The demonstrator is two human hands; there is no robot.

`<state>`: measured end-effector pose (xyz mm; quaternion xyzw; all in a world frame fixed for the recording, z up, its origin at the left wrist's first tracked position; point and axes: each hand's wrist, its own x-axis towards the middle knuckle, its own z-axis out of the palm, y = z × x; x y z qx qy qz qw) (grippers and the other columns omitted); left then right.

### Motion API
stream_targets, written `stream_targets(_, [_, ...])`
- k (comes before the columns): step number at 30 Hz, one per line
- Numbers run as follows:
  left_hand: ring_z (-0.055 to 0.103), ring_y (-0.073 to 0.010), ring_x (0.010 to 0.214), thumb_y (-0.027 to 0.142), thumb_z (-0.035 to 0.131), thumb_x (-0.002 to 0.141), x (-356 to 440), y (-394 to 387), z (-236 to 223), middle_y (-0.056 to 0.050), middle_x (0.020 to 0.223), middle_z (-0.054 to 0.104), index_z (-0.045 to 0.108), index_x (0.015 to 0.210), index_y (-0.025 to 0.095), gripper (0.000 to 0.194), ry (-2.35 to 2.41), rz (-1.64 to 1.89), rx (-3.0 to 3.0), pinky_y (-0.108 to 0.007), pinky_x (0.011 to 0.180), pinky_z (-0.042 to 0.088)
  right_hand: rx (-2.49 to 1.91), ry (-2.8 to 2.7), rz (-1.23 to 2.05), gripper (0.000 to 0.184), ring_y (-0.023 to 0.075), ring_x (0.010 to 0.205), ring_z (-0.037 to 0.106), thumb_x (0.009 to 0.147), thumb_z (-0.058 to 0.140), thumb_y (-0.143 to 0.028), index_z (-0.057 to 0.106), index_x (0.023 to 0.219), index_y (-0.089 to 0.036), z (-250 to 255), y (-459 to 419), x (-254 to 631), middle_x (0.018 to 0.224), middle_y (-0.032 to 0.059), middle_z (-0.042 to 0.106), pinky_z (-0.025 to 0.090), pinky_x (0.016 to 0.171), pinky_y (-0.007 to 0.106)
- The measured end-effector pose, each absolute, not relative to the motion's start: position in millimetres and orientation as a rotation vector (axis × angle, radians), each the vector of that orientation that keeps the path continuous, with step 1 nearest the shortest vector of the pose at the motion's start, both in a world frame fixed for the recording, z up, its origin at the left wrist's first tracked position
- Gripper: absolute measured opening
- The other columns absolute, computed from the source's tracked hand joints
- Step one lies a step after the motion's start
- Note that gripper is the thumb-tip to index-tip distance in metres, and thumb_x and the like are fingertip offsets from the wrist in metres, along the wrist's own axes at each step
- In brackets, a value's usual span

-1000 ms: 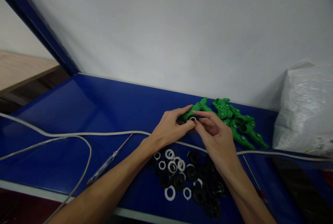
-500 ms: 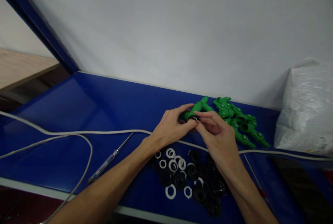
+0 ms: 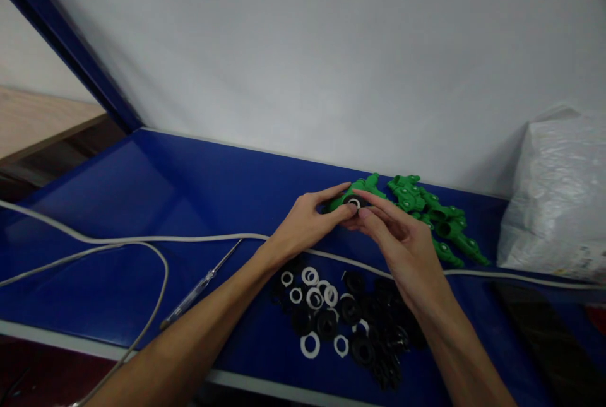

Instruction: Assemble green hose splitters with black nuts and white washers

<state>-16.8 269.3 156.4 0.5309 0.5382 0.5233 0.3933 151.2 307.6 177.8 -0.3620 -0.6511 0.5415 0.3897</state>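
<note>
A green plastic pipe fitting is in my left hand, its open end tilted towards me. At that end sits a black ring with a white ring inside it. My right hand pinches the black ring between thumb and fingers, while my left thumb presses on its near side. Whether the black ring is seated on the fitting cannot be told. Below my hands lie loose white rings and black rings. Several more green fittings are heaped behind my right hand.
A white cable crosses the blue table beneath my forearms. One screwdriver lies left of my left forearm. At the right stand a plastic-wrapped bundle and a dark flat object. A pale wall rises behind.
Both hands have risen slightly, and the fitting has turned so that its ringed end faces me more. The white ring inside the black one shows more clearly now.
</note>
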Motion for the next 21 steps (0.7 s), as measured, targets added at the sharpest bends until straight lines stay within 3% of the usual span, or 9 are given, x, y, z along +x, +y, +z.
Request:
stream_targets(12, [0.062, -0.0305, 0.133, 0.054, 0.065, 0.092, -16.8, 269.8, 153.5, -0.008, 0.141, 0.065, 0.06, 0.145, 0.021, 0.062, 1.382, 1.336, 1.356, -0.044, 0.117, 0.043, -0.882, -1.683, 1.333, 0.033, 0.019, 0.088, 0.079, 0.09, 0.074, -0.035, 0.077, 0.122, -0.026, 172.9, 308.9, 151.3, 0.103, 0.0033, 0.082, 0.064, 0.09, 0.033])
stream_targets(21, [0.061, -0.0299, 0.134, 0.048, 0.066, 0.093, -17.2, 268.8, 155.2, -0.008, 0.144, 0.063, 0.064, 0.139, 0.02, 0.054, 1.402, 1.34, 1.38, -0.042, 0.119, 0.041, -0.907, -1.709, 1.301, 0.035, 0.0231, 0.099, 0.078, 0.089, 0.075, -0.037, 0.077, 0.122, -0.026, 175.6, 306.7, 151.1, 0.115, 0.0055, 0.08, 0.065, 0.091, 0.036])
